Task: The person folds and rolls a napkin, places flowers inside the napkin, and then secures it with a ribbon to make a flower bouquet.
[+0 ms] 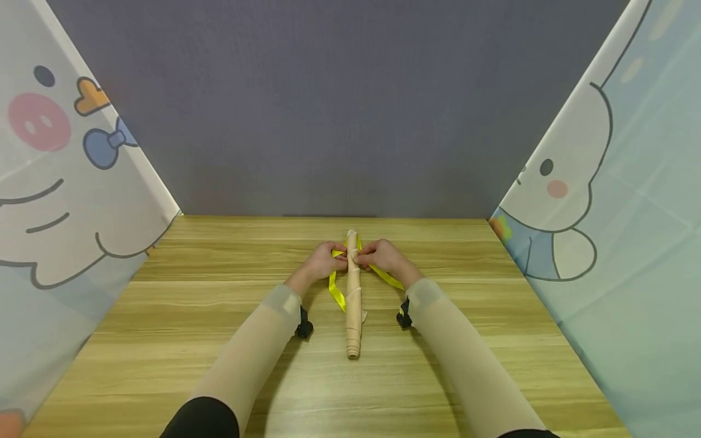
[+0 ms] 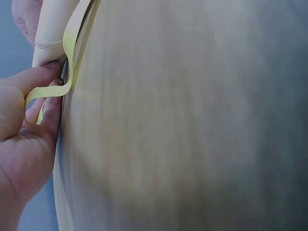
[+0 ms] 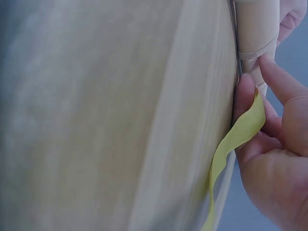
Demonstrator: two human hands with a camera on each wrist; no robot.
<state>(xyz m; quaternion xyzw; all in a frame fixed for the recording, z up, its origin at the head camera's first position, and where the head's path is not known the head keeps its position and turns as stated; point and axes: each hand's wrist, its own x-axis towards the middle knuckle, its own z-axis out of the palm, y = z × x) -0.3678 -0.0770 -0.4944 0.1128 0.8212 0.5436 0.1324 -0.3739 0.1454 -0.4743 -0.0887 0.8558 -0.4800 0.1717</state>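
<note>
A slim beige roll [image 1: 353,310], wound from a sheet with a spiral showing at its near end, lies lengthwise on the wooden table. A yellow ribbon [image 1: 336,292] trails on both sides of its far half. From the left, my left hand [image 1: 327,260] grips the roll, thumb on its side and fingers low by the table; the ribbon [image 2: 48,91] runs between thumb and fingers. My right hand [image 1: 385,256] grips from the opposite side, thumb against the roll [image 3: 257,29]. Over its fingers hangs a ribbon length [image 3: 240,130]. The fingertips beneath the roll are partly hidden.
The wood-grain table [image 1: 230,328] ends at a dark grey wall panel [image 1: 328,109]. Cartoon-printed cloths hang at the left [image 1: 55,201] and right [image 1: 630,213]. A small pale flap [image 1: 364,316] sticks out beside the roll.
</note>
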